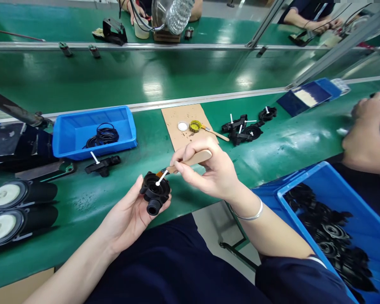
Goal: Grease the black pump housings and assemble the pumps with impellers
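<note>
My left hand [128, 211] is closed around a black plastic pump housing [156, 195] with a threaded port facing me. A white shaft [162, 177] sticks up out of its round cavity. Between the fingers of my right hand [209, 171] is a small wooden-handled brush [194, 159], its bristle end tilted down at the housing's far rim. Beyond my hands, a brown cardboard sheet [174, 116] carries a small dish of yellowish liquid [195, 126], a white cap [183, 126] and a second brush [217, 133].
A blue tray [58, 139] with black rubber rings [106, 135] stands left, near another housing [103, 164]. More housings [245, 128] lie right of the cardboard. Black cylinders [41, 214] sit at far left. A blue bin [283, 196] of black parts and a co-worker's arm [364, 131] are at right.
</note>
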Available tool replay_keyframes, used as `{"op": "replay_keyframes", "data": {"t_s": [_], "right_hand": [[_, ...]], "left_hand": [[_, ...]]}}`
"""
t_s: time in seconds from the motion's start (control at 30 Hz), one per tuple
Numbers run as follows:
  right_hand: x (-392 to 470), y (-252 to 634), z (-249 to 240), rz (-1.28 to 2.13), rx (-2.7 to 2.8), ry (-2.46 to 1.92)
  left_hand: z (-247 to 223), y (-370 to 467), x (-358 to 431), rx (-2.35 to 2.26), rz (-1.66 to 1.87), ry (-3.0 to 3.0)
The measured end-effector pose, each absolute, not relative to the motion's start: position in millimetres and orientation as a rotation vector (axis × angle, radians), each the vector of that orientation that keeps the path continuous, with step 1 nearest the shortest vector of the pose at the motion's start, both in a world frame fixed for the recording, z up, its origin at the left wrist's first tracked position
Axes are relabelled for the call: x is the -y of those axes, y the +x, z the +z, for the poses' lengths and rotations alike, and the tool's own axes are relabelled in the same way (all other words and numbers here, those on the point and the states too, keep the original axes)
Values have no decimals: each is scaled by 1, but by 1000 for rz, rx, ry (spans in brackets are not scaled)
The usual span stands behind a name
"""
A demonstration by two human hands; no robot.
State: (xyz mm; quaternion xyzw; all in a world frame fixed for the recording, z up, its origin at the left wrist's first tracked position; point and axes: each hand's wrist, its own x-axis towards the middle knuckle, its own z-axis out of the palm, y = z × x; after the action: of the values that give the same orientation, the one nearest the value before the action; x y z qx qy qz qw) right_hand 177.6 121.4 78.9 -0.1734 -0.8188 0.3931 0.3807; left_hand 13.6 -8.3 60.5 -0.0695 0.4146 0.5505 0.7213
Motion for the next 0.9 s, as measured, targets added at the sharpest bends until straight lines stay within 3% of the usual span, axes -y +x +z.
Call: {"op": "replay_keyframes", "data": {"t_s": [0.3,0.6,0.9], "right_hand": [[-123,181,89,985,2177,-445],[-125,185,87,1415,2020,-418],[-122,180,80,1172,1988,-384]], "left_hand": [[56,7,15,-1023,1234,103],[52,6,14,-1158,1351,382],[42,-2,18,-1215,1443,684]]}}
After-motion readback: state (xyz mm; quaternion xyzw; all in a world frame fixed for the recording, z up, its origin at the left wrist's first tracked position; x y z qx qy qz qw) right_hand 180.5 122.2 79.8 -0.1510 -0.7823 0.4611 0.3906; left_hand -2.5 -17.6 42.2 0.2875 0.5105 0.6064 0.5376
